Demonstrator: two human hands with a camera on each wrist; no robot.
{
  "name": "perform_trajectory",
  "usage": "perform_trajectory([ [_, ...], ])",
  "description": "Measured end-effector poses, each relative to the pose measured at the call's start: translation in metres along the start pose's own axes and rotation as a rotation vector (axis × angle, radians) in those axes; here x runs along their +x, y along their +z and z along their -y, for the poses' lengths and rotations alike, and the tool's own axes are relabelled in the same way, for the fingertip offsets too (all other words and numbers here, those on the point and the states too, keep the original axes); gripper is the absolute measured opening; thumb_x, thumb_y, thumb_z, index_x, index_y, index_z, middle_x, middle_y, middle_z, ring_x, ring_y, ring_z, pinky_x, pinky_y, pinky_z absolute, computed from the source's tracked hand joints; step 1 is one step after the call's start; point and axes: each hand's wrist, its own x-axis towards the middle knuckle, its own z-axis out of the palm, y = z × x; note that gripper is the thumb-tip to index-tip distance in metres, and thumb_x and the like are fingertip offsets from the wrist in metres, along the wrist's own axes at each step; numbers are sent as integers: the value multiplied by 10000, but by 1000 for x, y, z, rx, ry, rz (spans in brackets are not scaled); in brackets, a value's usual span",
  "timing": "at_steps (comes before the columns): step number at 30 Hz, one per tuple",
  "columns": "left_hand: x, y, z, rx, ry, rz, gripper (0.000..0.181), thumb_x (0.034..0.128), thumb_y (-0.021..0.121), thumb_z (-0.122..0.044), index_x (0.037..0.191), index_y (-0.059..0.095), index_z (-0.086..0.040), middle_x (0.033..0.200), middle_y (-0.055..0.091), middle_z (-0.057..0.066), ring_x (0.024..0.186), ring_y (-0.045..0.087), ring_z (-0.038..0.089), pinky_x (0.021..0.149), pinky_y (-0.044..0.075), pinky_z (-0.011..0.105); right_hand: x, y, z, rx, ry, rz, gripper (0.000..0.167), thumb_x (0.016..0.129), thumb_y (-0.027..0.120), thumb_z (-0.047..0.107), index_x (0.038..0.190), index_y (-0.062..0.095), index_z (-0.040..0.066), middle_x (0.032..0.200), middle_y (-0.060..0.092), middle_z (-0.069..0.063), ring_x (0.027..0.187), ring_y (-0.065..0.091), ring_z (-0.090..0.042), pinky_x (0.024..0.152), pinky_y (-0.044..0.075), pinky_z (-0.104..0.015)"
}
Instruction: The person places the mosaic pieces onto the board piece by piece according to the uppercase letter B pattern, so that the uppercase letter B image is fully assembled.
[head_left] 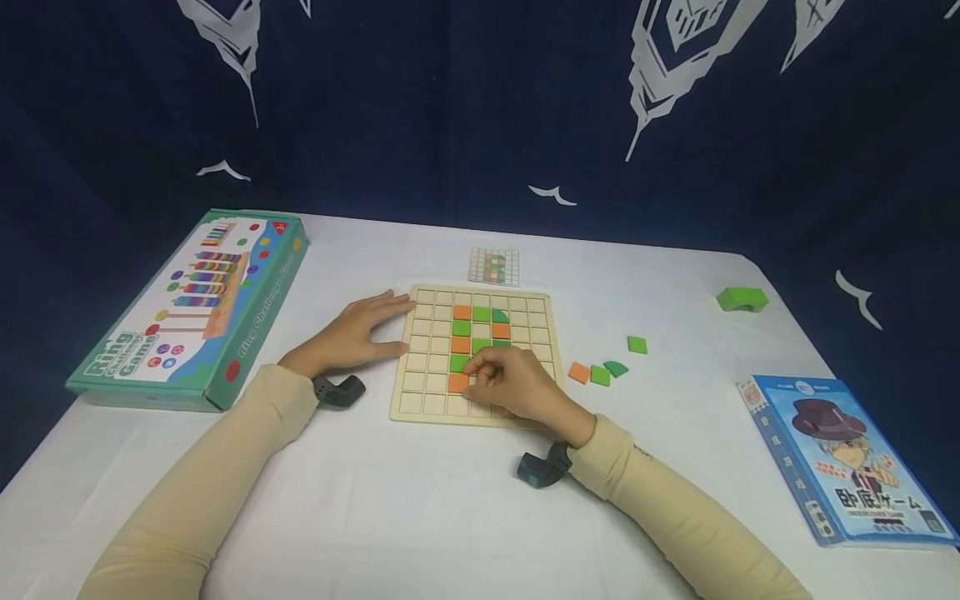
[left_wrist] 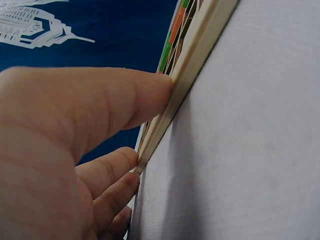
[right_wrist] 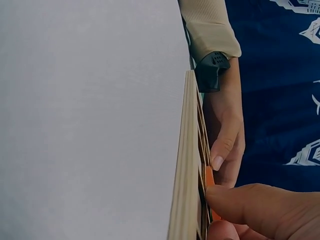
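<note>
A wooden grid board lies flat on the table, with orange and green tiles in several of its cells. My left hand rests at the board's left side, fingers spread; in the left wrist view its thumb touches the board's edge. Over the lower middle of the board, my right hand has its fingers curled, thumb and fingertips at an orange square tile. The right wrist view shows the thumb against that orange tile. The right hand hides some cells behind it.
Right of the board lie loose tiles: an orange square, two green squares and a green quarter-circle. A pattern card lies behind the board. A green box, a blue box and a green block stand farther out.
</note>
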Motion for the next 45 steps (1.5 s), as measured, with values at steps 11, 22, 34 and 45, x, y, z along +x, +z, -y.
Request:
perform_trajectory([
  [11, 0, 0, 0, 7, 7, 0, 770, 998, 716, -338, 1661, 427, -71, 1752, 321, 167, 1655, 168, 395, 1320, 105, 638, 0, -4, -2, 42, -4, 43, 224, 920, 825, 33, 1137, 784, -5, 763, 636, 34, 475, 459, -76, 467, 370, -202],
  [22, -1, -1, 0, 9, 4, 3, 769, 1000, 721, -325, 1663, 423, -75, 1752, 320, 170, 1655, 164, 397, 1320, 96, 638, -6, -31, -16, 259, -48, 170, 270, 980, 755, 19, 1237, 751, -65, 926, 713, -10, 617, 546, -102, 565, 520, -232],
  [34, -1, -1, -3, 4, -5, 8, 772, 1003, 721, -332, 1666, 419, -78, 1755, 320, 153, 1658, 160, 388, 1318, 100, 647, -16, -84, -41, 336, 67, -19, 383, 1035, 694, 83, 1367, 653, -103, 832, 671, -52, 646, 551, -125, 527, 427, -234],
  [45, -1, -2, -2, 11, -1, 8, 778, 1005, 722, -339, 1668, 413, -73, 1754, 322, 152, 1659, 160, 382, 1319, 101, 644, -28, -135, -68, 394, 135, -188, 367, 1064, 666, 104, 1406, 638, -25, 921, 698, -22, 703, 591, -113, 668, 558, -241],
])
